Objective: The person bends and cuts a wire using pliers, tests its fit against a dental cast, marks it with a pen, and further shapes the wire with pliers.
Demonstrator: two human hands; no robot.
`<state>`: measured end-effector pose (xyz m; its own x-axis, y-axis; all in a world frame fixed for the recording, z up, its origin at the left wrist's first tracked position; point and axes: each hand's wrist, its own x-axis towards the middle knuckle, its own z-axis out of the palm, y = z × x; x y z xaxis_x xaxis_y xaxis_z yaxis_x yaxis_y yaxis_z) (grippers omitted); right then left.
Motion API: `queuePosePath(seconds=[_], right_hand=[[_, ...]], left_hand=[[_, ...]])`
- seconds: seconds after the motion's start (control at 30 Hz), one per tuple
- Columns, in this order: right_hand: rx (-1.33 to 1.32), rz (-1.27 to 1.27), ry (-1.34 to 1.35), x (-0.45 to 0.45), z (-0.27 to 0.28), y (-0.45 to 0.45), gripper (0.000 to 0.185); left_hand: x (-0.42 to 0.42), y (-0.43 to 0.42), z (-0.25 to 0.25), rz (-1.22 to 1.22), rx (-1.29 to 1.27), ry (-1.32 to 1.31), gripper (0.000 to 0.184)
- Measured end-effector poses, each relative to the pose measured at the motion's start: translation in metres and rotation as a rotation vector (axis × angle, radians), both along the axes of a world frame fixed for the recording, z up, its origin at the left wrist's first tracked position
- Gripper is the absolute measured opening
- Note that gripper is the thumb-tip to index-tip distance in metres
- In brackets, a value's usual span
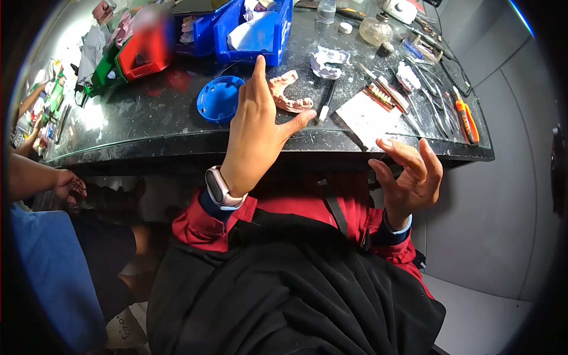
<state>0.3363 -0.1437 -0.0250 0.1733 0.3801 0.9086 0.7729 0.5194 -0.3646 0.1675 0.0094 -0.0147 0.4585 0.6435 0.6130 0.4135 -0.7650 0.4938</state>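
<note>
My left hand (257, 121) reaches over the bench edge with its fingers stretched and its thumb spread to the right. Its thumb tip is beside a pinkish dental cast (290, 97) shaped like a dental arch with teeth; I cannot tell whether it touches the cast. Left of this hand lies a round blue lid-like dish (220, 99). In front of the bench edge my right hand (411, 171) is raised, fingers curled, with a gap between thumb and index fingertip. I make out nothing held in it. A white sheet (367, 118) lies nearby on the bench.
Blue bins (254, 35) and a red bin (142, 56) stand at the back. A grey-white cast (328, 62), a glass burner-like jar (376, 29), a black marker (327, 102) and orange-handled pliers (466, 121) lie on the bench. Another person (47, 254) sits at left.
</note>
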Motion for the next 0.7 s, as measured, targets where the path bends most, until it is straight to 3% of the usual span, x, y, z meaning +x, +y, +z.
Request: queuePosePath(seconds=[0.27,0.37,0.53,0.63,0.7], right_hand=[[-0.053,0.003,0.014,-0.001,0.0,0.003,0.084],[-0.059,0.015,0.075,-0.001,0.001,0.001,0.091],[-0.065,0.176,0.229,-0.009,0.01,-0.008,0.109],[0.011,0.309,0.155,-0.011,0.019,-0.006,0.115],[0.055,0.361,0.033,-0.012,0.023,-0.002,0.118]], left_hand=[[0.01,0.004,-0.004,0.041,0.106,0.036,0.087],[0.005,0.001,-0.007,-0.033,-0.114,-0.125,0.098],[-0.019,-0.049,0.015,-0.496,-0.236,-0.355,0.122],[-0.033,-0.062,0.014,-0.721,-0.242,-0.268,0.129],[-0.032,-0.071,0.023,-0.738,-0.168,-0.223,0.126]])
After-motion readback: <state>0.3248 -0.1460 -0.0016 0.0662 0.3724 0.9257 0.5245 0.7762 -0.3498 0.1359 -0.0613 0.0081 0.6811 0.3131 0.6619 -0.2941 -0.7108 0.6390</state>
